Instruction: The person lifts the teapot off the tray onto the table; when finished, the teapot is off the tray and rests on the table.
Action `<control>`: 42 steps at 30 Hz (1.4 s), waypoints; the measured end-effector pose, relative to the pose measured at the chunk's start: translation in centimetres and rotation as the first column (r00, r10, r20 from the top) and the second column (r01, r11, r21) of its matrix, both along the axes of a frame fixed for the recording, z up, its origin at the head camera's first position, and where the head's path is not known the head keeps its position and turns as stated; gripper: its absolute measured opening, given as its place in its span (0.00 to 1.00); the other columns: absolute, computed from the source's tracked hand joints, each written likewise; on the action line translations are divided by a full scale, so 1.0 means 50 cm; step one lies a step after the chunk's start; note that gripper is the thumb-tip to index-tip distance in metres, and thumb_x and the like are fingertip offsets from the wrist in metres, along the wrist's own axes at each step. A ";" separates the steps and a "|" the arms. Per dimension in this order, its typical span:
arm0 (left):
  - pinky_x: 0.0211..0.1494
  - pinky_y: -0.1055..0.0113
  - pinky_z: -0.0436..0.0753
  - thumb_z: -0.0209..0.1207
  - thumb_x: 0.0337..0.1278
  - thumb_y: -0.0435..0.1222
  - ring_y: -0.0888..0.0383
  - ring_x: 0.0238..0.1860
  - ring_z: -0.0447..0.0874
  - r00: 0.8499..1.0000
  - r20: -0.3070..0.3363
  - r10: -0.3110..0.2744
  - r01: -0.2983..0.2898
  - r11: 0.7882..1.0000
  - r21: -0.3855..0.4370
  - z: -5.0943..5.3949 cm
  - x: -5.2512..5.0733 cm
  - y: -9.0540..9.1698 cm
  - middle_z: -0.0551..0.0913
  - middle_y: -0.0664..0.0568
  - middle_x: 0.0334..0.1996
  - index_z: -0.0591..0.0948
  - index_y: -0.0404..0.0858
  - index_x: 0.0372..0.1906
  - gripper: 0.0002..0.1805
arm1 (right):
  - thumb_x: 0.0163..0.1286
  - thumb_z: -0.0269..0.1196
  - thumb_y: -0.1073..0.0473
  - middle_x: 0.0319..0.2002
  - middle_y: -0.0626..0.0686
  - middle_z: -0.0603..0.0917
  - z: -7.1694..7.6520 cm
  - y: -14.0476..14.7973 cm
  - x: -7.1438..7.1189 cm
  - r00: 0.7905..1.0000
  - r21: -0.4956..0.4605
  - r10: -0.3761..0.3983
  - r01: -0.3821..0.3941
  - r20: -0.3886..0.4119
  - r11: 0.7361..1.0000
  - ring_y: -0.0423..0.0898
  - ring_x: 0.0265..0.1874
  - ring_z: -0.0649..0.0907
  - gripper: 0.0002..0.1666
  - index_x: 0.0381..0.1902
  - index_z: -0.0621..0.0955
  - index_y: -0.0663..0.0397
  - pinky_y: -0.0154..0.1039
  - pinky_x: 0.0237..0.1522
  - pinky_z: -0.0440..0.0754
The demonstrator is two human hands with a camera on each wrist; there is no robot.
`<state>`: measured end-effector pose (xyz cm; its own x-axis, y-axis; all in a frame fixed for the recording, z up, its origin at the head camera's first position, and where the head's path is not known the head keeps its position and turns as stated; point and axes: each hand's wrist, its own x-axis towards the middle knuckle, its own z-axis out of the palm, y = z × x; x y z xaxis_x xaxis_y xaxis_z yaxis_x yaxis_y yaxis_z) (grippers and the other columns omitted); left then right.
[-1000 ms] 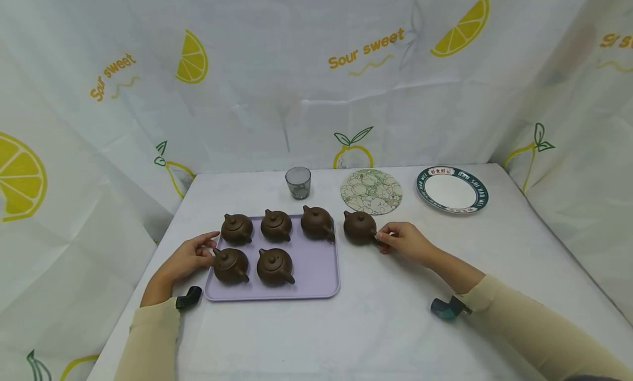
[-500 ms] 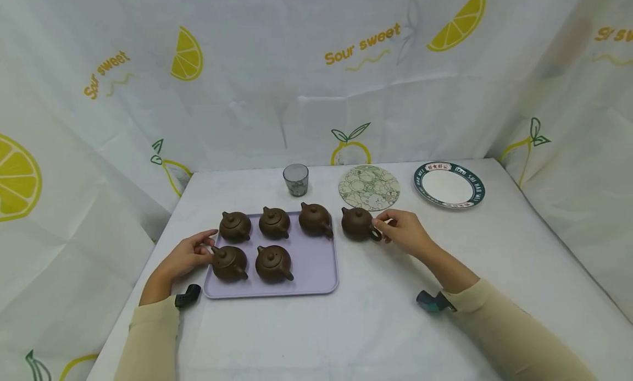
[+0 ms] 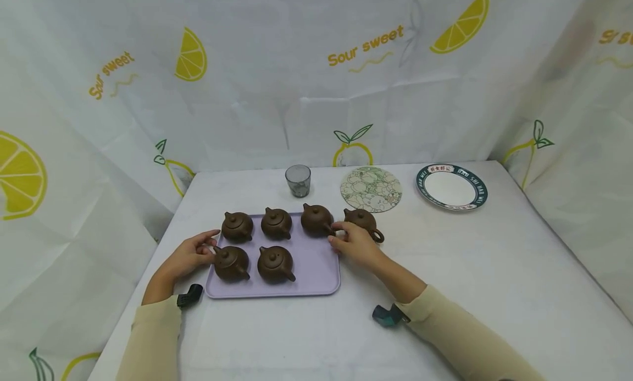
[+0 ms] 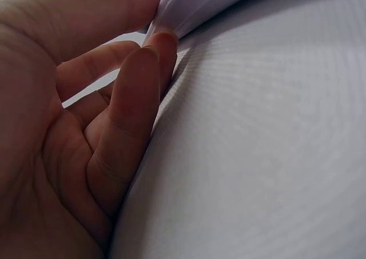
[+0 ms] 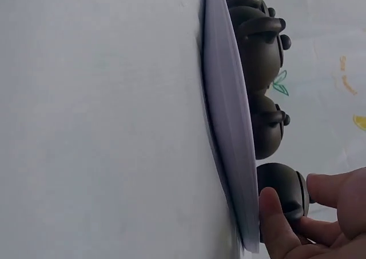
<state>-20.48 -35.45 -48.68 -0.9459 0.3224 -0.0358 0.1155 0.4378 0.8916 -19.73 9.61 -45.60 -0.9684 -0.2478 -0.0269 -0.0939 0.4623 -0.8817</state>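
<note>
A lilac tray (image 3: 316,271) carries several brown teapots: two in the front row, a front-left teapot (image 3: 231,263) and another teapot (image 3: 275,264), and three behind. My left hand (image 3: 185,260) holds the tray's left edge, fingertips against its side in the left wrist view (image 4: 114,116). At the tray's back right corner, my right hand (image 3: 358,248) reaches around the handle of the back-right teapot (image 3: 317,220). In the right wrist view, its thumb and fingers stand apart on either side of that teapot (image 5: 280,182). One more teapot (image 3: 362,219) stands on the table, partly behind my right hand.
Behind the tray stands a grey glass (image 3: 299,181). A round patterned mat (image 3: 371,188) lies to its right. Farther right is a white plate with a dark green rim (image 3: 482,191). White cloth (image 3: 277,122) with lemon prints hangs around the table.
My right hand has let go of the handle of the teapot on the table and moved left to the back-right teapot on the tray. My left hand has stayed at the tray's edge.
</note>
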 end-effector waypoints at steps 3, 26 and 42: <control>0.37 0.72 0.77 0.62 0.48 0.20 0.62 0.31 0.79 1.000 -0.003 0.000 0.000 1.000 -0.005 -0.003 -0.003 0.001 0.74 0.42 0.44 0.64 0.24 0.68 0.37 | 0.69 0.63 0.58 0.30 0.49 0.86 -0.005 -0.016 -0.003 1.000 0.022 -0.022 0.021 0.013 1.000 0.42 0.31 0.84 0.26 0.61 0.75 0.63 0.39 0.37 0.80; 0.36 0.73 0.76 0.61 0.48 0.19 0.64 0.31 0.77 1.000 -0.022 -0.015 0.016 1.000 0.021 0.003 0.001 0.001 0.73 0.37 0.45 0.64 0.23 0.68 0.37 | 0.72 0.57 0.67 0.34 0.59 0.84 0.003 -0.035 0.018 0.990 -0.142 -0.141 0.142 0.017 0.980 0.47 0.30 0.87 0.09 0.48 0.78 0.66 0.38 0.34 0.83; 0.38 0.73 0.77 0.61 0.47 0.18 0.63 0.32 0.80 1.000 -0.024 -0.003 0.003 1.000 0.017 0.002 0.005 0.002 0.75 0.42 0.44 0.64 0.22 0.67 0.37 | 0.75 0.53 0.67 0.42 0.67 0.80 0.085 0.149 0.063 0.998 -0.125 -0.065 0.063 -0.006 0.990 0.53 0.36 0.86 0.13 0.51 0.74 0.72 0.47 0.44 0.82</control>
